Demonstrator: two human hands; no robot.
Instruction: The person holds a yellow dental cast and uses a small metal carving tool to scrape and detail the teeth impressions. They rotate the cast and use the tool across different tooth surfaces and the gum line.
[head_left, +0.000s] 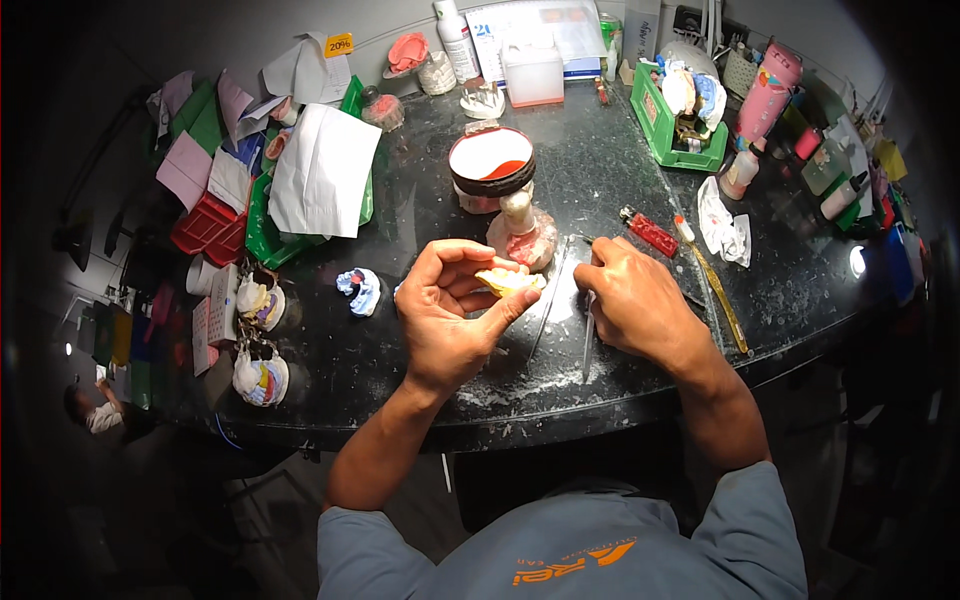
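Our left hand point(450, 310) pinches the yellowish dental cast point(508, 281); our right hand point(635, 300) clasps a slim metal tool point(588, 340), shaping apparently midway.

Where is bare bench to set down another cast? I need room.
Bare dark bench lies between the blue cast and left hand, and right of the red lighter. Crowded: the green tray and paper-covered left edge.

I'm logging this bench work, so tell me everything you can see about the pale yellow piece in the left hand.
The pale yellow piece is a small, curved, cream-coloured lump, plaster-like or waxy. The left hand pinches it between thumb and fingertips, raised above the dark worktop, in front of a small pink-and-white jar. Finer detail is too small to tell.
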